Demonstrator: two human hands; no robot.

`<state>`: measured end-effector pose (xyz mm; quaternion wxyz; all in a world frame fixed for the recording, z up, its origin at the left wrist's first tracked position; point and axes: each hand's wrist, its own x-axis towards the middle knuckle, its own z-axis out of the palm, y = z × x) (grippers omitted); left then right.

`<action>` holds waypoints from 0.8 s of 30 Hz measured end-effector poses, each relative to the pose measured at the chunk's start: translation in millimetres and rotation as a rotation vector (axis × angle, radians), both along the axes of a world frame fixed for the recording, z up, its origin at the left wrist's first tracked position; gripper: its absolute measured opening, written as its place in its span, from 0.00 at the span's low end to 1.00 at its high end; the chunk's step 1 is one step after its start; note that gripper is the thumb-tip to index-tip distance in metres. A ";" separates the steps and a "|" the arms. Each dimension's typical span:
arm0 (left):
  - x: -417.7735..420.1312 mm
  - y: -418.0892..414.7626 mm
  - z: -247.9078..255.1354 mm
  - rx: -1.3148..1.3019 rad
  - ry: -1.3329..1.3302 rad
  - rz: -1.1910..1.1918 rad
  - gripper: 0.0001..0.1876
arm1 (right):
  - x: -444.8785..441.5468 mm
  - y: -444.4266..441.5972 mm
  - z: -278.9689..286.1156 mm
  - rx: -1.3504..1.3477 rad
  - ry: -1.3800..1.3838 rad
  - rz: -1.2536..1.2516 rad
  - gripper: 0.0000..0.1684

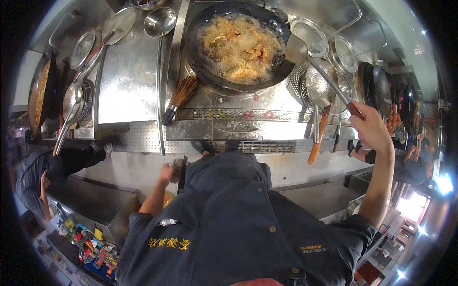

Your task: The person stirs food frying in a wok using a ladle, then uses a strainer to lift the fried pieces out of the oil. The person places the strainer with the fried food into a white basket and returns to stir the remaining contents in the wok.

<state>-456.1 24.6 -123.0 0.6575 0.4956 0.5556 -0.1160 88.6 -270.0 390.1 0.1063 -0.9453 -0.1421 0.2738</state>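
My right hand [370,127] grips the wooden handle of a metal wok spatula [331,77]. Its flat blade sits over the right rim of a large black wok [239,85]. Browned pieces of food [256,53], too blurred to name surely, lie in foaming oil [222,53] inside the wok. Down by my left hip, my left hand [166,173] is closed around a greyish crumpled item, apparently a cloth [176,169]. A bamboo wok brush [182,94] leans on the stove just left of the wok.
Perforated skimmers [322,82] and sieves [309,37] crowd the stove's right side. A long-handled ladle [160,22] lies to the left, its handle overhanging the front edge. Other people stand at far left [35,175] and far right [415,161]. Steel counters [96,200] are behind me.
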 end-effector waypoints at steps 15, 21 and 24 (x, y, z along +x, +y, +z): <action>257.8 17.4 148.1 -0.036 -0.649 -0.175 0.16 | -39.0 -3.3 -49.3 -0.308 -0.607 0.697 0.40; 392.3 8.2 190.2 -0.694 -0.617 0.440 0.17 | -46.5 -28.7 -28.8 -0.414 -0.674 0.733 0.40; 409.3 -3.9 225.1 -0.643 -0.565 0.521 0.19 | -44.8 -33.8 -29.9 -0.441 -0.674 0.739 0.40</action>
